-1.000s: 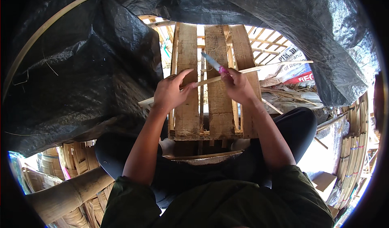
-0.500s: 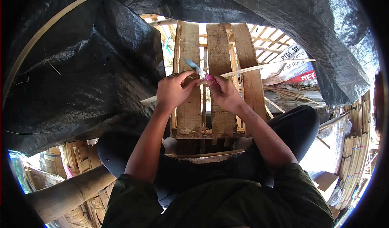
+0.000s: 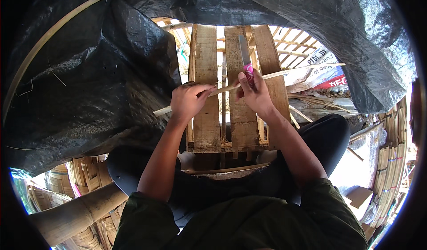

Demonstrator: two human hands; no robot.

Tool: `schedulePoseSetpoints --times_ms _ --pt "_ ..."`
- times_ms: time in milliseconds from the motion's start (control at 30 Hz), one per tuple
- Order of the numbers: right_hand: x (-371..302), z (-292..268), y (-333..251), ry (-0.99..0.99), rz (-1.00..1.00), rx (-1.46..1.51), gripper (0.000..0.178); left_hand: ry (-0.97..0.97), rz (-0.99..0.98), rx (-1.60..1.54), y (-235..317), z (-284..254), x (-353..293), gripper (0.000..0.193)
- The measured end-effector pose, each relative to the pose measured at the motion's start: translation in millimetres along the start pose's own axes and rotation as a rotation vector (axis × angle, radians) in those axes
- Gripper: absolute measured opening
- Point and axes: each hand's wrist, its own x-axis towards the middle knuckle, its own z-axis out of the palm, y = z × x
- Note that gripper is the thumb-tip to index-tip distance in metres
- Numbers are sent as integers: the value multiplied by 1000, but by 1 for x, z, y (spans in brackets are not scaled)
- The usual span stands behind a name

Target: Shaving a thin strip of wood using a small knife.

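Observation:
A long, pale bamboo strip [image 3: 284, 73] slants across in front of me, its right end higher in the picture. My left hand [image 3: 188, 99] is closed around the strip left of its middle, thumb and fingers pinching it. In my right hand [image 3: 255, 93] is a knife [image 3: 244, 50] with a pink handle; its blade points up and away from me, off the strip. The strip passes at the right hand's fingers, and whether they press on it I cannot tell. Beneath both hands stands a bench of rough wooden slats [image 3: 206, 130].
Black plastic sheeting [image 3: 84, 98] hangs on the left and across the top. A printed sack [image 3: 327, 72] and loose strips [image 3: 322, 101] lie to the right. A thick bamboo pole [image 3: 80, 214] runs at lower left, and bundled slats [image 3: 391, 174] stand at far right.
My right hand has swung the knife up and to the right, turning its blade from leftward to nearly upright, away from the strip. My left hand keeps its hold.

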Motion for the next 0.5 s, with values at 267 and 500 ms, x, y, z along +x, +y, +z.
schedulePoseSetpoints --times_ms 267,500 --pt "-5 22 -3 -15 -88 70 30 -73 121 61 -1 -6 3 8" --pt "5 24 15 25 -134 -48 34 -82 158 96 -4 -7 3 14"
